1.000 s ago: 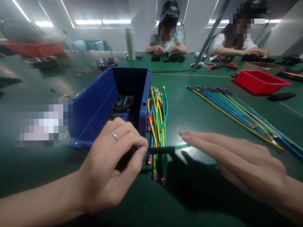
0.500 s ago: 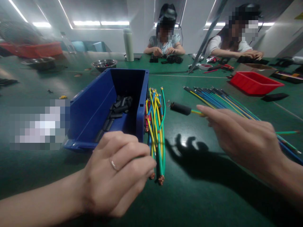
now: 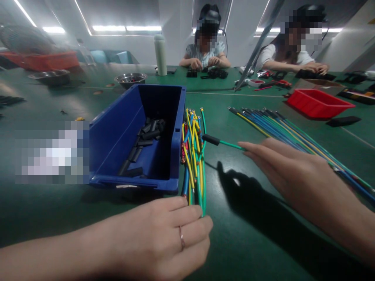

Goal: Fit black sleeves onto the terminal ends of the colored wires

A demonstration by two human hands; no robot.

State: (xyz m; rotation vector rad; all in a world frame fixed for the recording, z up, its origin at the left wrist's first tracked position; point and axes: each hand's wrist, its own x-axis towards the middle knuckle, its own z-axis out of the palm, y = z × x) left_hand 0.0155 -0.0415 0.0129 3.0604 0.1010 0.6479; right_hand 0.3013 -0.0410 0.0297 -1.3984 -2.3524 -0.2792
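My right hand [image 3: 295,175] pinches a green wire [image 3: 231,144] whose far end carries a black sleeve [image 3: 211,139]. The sleeve's tip is close to a bundle of yellow, green, blue and red wires [image 3: 193,152]. At the near end of that bundle lies my left hand [image 3: 166,234], its fingers bent and close together over the wire ends; its fingertips are hidden, so any grip cannot be made out. Beside the bundle stands a blue bin [image 3: 109,136] with several short black sleeves [image 3: 150,134] inside.
A row of sleeved wires [image 3: 281,128] lies to the right, near a red tray [image 3: 320,103]. Farther back are a metal bowl [image 3: 130,79], a pale green bottle [image 3: 160,55] and a slanted metal pole [image 3: 259,47]. Two people sit across the green table [image 3: 102,212].
My left hand has moved down and right to the near ends of the bundle. The sleeved wire in my right hand has shifted left, and its black sleeve now sits beside the bundle.
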